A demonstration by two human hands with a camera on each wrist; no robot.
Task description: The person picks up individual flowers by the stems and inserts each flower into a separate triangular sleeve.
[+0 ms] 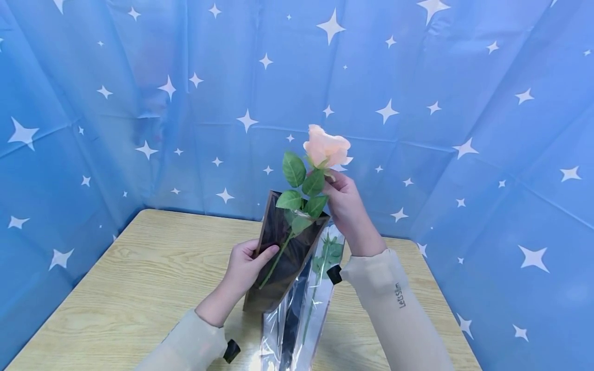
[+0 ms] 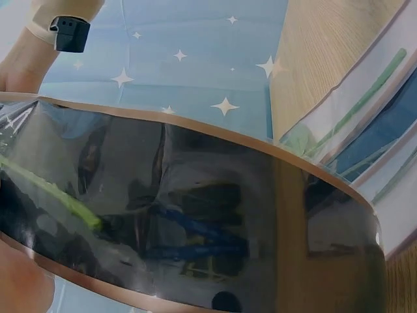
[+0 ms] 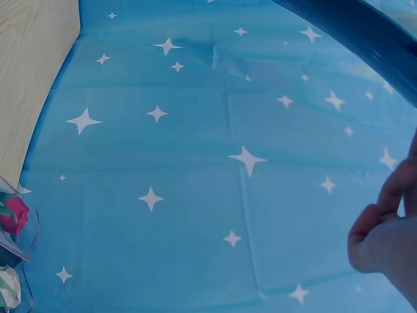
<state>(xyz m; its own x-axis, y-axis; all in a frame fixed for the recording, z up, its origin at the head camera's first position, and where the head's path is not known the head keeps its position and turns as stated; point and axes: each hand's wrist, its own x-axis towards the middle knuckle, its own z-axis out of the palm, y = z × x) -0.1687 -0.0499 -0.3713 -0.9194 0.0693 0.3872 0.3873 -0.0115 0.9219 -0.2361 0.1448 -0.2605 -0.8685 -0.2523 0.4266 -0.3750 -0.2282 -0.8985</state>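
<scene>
A pale pink rose (image 1: 327, 148) with green leaves stands tilted above the table in the head view. Just under its bloom, my right hand (image 1: 345, 203) pinches the stem; in the right wrist view only part of that hand (image 3: 391, 225) shows, at the right edge. My left hand (image 1: 243, 265) grips the side of a dark see-through flower sleeve (image 1: 274, 221) with a brown border, thumb in front. The rose's lower stem (image 2: 71, 205) lies inside the sleeve, seen through its film in the left wrist view. Leaves stick out at the sleeve's mouth.
Beneath the sleeve, clear-wrapped flowers (image 1: 320, 288) lie on the wooden table (image 1: 153, 278). A red bloom (image 3: 14, 215) and a whitish one (image 3: 9, 287) show at the left edge of the right wrist view. A blue star-patterned curtain (image 1: 223, 103) surrounds the table's back and sides.
</scene>
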